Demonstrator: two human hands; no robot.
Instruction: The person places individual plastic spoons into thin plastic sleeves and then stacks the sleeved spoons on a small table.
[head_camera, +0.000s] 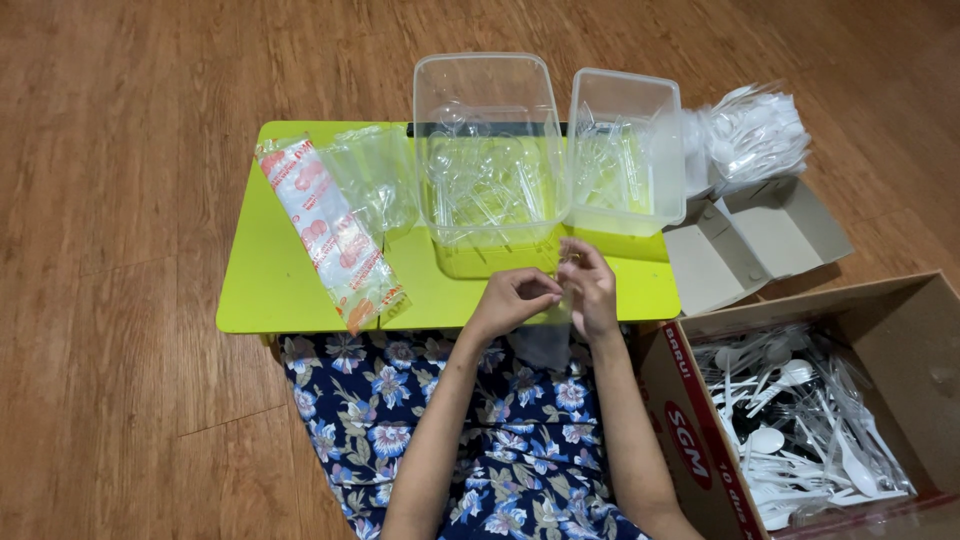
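1. Left hand (512, 297) and right hand (590, 290) meet over the near edge of the lime-green bench (270, 270); fingertips of the two hands touch or nearly touch
2. Left hand: fingers curled in, thumb and forefinger pinched together on a thin clear plastic sleeve (548, 325) that hangs down between the hands over the lap; what is inside the sleeve cannot be told
3. Right hand: fingers bent, tips closed on the same sleeve at its top edge; back of the hand faces the camera
4. Just beyond the hands, on the bench: large clear tub (490, 150) with clear plastic cutlery lying in it; beside it to the right, touching or nearly so, a smaller clear tub (628, 150) with more clear pieces
5. Left part of the bench: long packet with red print (330, 235) lying at a slant, its near end at the bench edge; a loose stack of clear bags (380, 175) just beside it, towards the large tub
6. Floor, right of the bench: bundle of white spoons in a clear bag (755, 135); an opened grey carton flap (755, 240) in front of it
7. Near right: cardboard box (900, 330) holding loose white spoons and forks (800, 430)
8. Lap covered in dark blue floral cloth (520, 430); wooden floor (120, 300) all round
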